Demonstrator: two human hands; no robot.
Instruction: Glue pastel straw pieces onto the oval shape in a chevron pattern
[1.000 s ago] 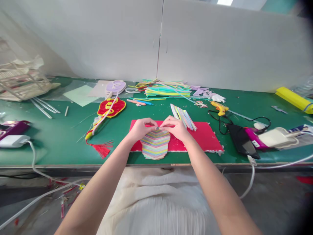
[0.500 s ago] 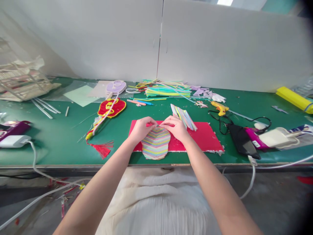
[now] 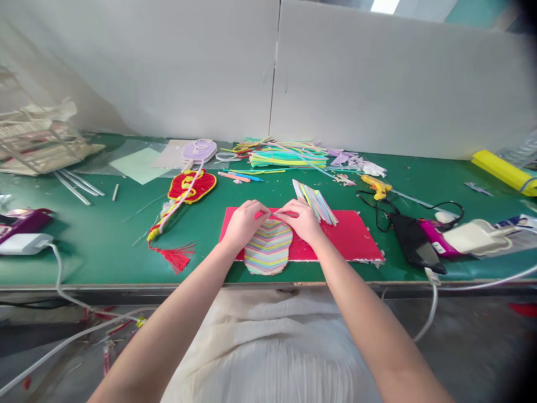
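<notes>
A striped oval piece (image 3: 269,249) in pastel colours lies on the red board (image 3: 352,238), its lower end past the board's front edge. At its top end my left hand (image 3: 247,223) and my right hand (image 3: 301,219) nearly meet, fingertips pinched together. What they pinch is too small to make out. A fan of pastel strips (image 3: 316,201) rests on the board's back edge, just beyond my right hand.
Left on the green table (image 3: 104,235) lies a red and yellow fan-shaped ornament (image 3: 193,186) with a tassel. Behind are bundled coloured strips (image 3: 289,158). To the right are a yellow glue gun (image 3: 377,187), a black device (image 3: 415,240) and cables.
Both hands stay at the top of the striped piece, with only a slight shift of the fingers. Nothing else has clearly moved.
</notes>
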